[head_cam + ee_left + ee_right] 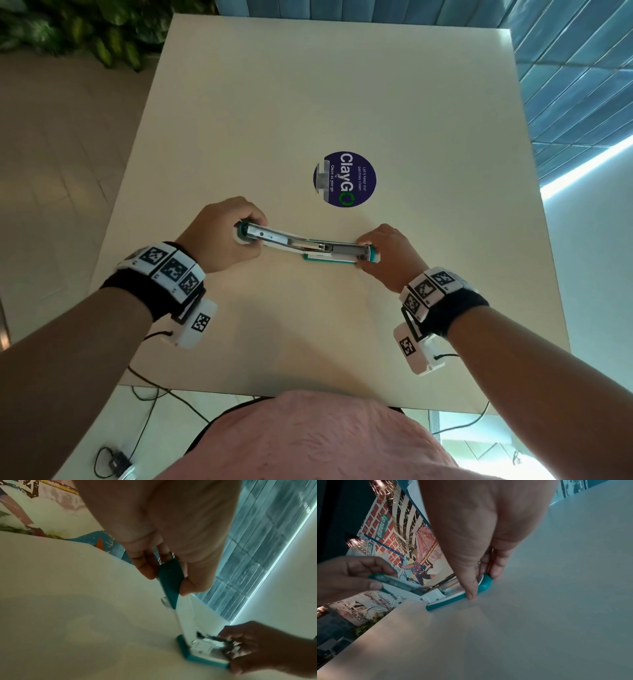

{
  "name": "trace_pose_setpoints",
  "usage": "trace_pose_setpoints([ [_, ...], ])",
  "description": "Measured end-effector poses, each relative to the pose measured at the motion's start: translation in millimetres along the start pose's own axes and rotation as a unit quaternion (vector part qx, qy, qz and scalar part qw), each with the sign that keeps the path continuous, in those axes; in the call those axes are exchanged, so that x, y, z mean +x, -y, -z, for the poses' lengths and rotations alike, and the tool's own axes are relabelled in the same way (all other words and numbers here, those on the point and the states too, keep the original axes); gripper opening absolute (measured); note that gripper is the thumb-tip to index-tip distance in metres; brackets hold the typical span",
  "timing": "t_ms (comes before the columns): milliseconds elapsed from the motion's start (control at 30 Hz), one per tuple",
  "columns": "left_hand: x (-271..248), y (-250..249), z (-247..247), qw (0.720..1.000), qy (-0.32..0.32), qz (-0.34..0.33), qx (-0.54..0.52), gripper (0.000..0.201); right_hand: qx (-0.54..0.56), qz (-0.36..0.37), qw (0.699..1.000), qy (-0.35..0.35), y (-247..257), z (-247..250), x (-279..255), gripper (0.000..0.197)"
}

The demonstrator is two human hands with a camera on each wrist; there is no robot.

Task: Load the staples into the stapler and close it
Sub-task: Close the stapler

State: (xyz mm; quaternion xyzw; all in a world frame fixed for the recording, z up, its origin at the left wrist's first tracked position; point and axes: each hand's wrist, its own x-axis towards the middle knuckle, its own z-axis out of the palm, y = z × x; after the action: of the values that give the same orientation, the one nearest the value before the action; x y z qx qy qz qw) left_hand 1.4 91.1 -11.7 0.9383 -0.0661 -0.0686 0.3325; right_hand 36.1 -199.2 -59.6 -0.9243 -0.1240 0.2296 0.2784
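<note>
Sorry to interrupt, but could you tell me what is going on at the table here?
A person is working on a teal and white stapler that is swung wide open on the white table. Their left hand grips the end of the top arm, lifted away to the left, while their right hand holds the base end down on the table. The metal channel is exposed. Whether it holds staples cannot be told. The stapler is not yet closed. A round blue sticker lies just beyond.

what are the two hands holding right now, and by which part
Both hold the opened stapler. The left hand grips the tip of the raised top arm; the right hand pinches the front end of the base on the table.
</note>
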Motion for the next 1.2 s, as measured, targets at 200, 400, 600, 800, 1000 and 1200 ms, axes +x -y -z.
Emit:
trace_pose_setpoints([
  [200, 17, -55, -13, 0.991, -0.02, -0.062, -0.115, 0.032, -0.001, -0.003, 1.0, 0.0, 0, 1, 1, 0.035],
  [400, 41, -78, -80, 0.987, 0.05, -0.054, -0.141, 0.056, -0.011, 0.004, 1.0, -0.002, 3, 6, -1, 0.027],
  [600, 43, -50, -111, 0.967, 0.188, -0.078, 0.154, 0.085, -0.007, 0.009, 1.0, -0.009, -1, 1, -2, 0.037],
  [800, 49, -64, -103, 0.937, 0.171, -0.108, 0.284, 0.047, -0.006, 0.021, 1.0, -0.004, -5, 0, -1, 0.033],
  [1000, 56, -73, -102, 0.915, 0.216, -0.129, 0.316, 0.042, -0.03, 0.032, 0.999, 0.014, -8, 4, 0, 0.035],
  [1200, 58, -74, -102, 0.92, 0.215, -0.128, 0.303, 0.049, -0.017, 0.028, 0.999, -0.001, -10, 2, -8, 0.032],
])
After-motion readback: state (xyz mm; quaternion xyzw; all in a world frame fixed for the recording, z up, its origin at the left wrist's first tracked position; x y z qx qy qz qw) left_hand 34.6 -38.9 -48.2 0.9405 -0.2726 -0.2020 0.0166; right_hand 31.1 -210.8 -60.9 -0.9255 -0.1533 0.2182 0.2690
